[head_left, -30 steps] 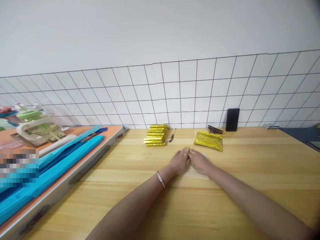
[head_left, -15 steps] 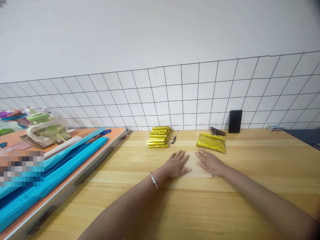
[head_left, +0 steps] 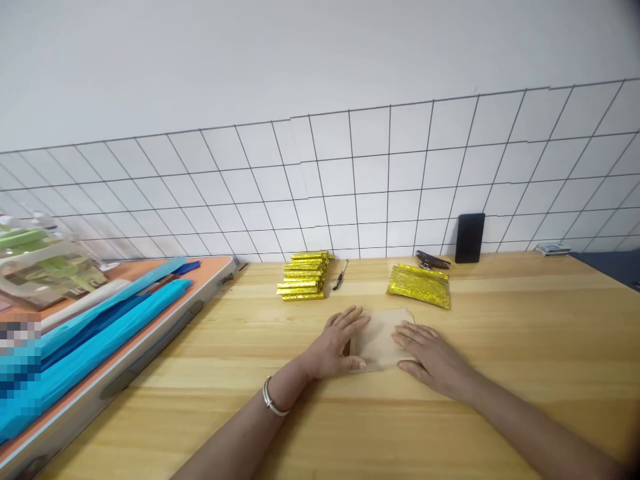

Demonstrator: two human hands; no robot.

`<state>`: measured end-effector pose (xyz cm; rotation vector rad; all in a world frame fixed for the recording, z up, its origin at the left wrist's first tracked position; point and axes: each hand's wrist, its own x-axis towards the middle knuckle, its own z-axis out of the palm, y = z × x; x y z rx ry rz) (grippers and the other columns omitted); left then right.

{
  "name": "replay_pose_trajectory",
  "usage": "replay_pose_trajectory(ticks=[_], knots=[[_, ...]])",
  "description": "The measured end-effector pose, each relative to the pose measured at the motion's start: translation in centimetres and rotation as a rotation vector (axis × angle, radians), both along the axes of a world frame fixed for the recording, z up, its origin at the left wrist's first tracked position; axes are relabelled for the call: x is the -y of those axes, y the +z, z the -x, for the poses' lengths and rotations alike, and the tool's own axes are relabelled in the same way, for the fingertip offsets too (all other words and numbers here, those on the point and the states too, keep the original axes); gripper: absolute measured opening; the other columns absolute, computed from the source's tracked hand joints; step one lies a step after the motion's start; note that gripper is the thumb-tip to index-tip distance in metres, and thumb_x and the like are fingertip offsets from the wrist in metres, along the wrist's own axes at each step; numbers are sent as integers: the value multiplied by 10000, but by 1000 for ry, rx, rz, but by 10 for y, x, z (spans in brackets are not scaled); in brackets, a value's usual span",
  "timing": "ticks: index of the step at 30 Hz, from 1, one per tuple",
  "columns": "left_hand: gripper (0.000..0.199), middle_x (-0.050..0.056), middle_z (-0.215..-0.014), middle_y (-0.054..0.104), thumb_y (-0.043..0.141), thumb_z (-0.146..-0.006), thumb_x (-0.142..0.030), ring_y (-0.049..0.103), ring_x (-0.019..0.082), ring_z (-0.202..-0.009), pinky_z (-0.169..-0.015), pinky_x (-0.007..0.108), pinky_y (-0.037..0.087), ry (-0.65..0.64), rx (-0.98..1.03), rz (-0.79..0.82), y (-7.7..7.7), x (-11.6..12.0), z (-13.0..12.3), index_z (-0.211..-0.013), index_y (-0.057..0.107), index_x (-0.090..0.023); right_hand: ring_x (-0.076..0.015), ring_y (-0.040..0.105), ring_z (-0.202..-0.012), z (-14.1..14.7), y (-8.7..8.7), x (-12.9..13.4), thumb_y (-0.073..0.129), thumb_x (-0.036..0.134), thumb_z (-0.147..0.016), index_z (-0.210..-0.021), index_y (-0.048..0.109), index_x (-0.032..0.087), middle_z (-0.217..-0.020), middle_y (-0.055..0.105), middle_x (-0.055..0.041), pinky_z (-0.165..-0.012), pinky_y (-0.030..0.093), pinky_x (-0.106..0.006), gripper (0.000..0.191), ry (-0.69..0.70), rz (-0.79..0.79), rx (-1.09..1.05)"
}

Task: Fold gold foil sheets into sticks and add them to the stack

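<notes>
A thin, pale beige, see-through sheet lies on the wooden table in front of me; I cannot tell whether it is paper or plastic. My left hand, fingers stretched and thumb apart, is at the sheet's left edge, with a dark shadow under the palm. At the right side, the fingers of my right hand rest on the sheet, extended and holding nothing. Behind the sheet, to the right, is a flat gold foil packet. Several gold foil strips or bundles are stacked behind my left hand.
A pen lies beside the gold stack. A black hair-claw-like clip sits behind the packet, and a black phone-like slab leans on the tiled wall. Left, an orange-topped surface holds blue folded material and a clear jug.
Both hands have come nearer to me along with the sheet, and the right hand's grip area sits lower. More of the sheet shows between them. The camera view has shifted slightly right.
</notes>
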<state>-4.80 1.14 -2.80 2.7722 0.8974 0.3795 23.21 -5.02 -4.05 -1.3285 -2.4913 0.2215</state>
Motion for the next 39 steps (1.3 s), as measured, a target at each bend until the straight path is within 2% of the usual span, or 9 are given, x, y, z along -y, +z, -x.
replay_pose_trajectory(ticks=[7,11,13,17,19,22,26,34,39], knots=[[840,120,-1400,376,607,-693,-623,342,268,-1282,-1072,420,221,-190,85,94,11,12,-4,-1376,311,-232,-219,482,-1184,-7,0,-5,423,394,-901,-1141,602,240,-1197,605,-64,-1004,368,-394,337,-28,18,-238],[470,86,-1240,553,503,-852,-452,485,204,-1160,-1013,352,331,-205,163,186,7,13,-10,-1256,465,-215,-211,512,-1151,-11,1,-6,416,401,-903,-1107,623,221,-1164,621,-75,-980,401,-369,342,-77,68,-348],[326,75,-1173,600,402,-916,-357,512,180,-1134,-997,324,355,-178,203,222,3,11,-10,-1167,542,-204,-238,472,-1192,-12,3,-4,485,452,-859,-1168,587,225,-1212,591,-85,-999,378,-395,397,-47,93,-302],[315,58,-1198,591,393,-917,-331,533,174,-1111,-961,294,397,-78,200,309,5,7,-6,-1146,569,-204,-295,369,-1265,-15,7,-2,662,534,-688,-1270,497,250,-1300,519,-88,-1044,294,-451,668,84,117,-191],[305,46,-1194,594,405,-909,-322,546,169,-1089,-938,274,410,-62,186,364,12,8,-3,-1132,579,-205,-275,406,-1239,-15,8,-1,646,489,-725,-1214,541,255,-1258,555,-76,-1045,288,-440,551,86,113,-211],[284,24,-1067,651,427,-893,-327,589,167,-976,-859,250,439,-47,165,435,26,9,-1,-1068,616,-207,-218,557,-1049,-12,8,1,518,398,-846,-998,645,241,-1060,653,-62,-920,415,-372,253,-51,131,-336],[275,4,-856,673,442,-872,-349,600,157,-776,-696,221,442,54,115,503,39,12,1,-944,655,-192,-163,579,-704,-5,13,6,440,395,-882,-801,654,217,-731,636,-25,-649,459,-286,290,-165,186,-373],[207,-1,-751,576,462,-822,-326,525,128,-659,-575,211,369,339,62,395,34,18,-7,-742,579,-176,-123,481,-553,1,13,9,384,416,-899,-646,532,208,-565,491,29,-520,381,-230,359,-221,304,-386],[137,5,-806,552,486,-789,-274,504,112,-649,-575,208,369,256,25,455,43,23,-7,-721,549,-174,-146,487,-604,4,20,11,419,403,-881,-636,528,215,-598,489,7,-562,399,-263,328,-201,225,-399]])
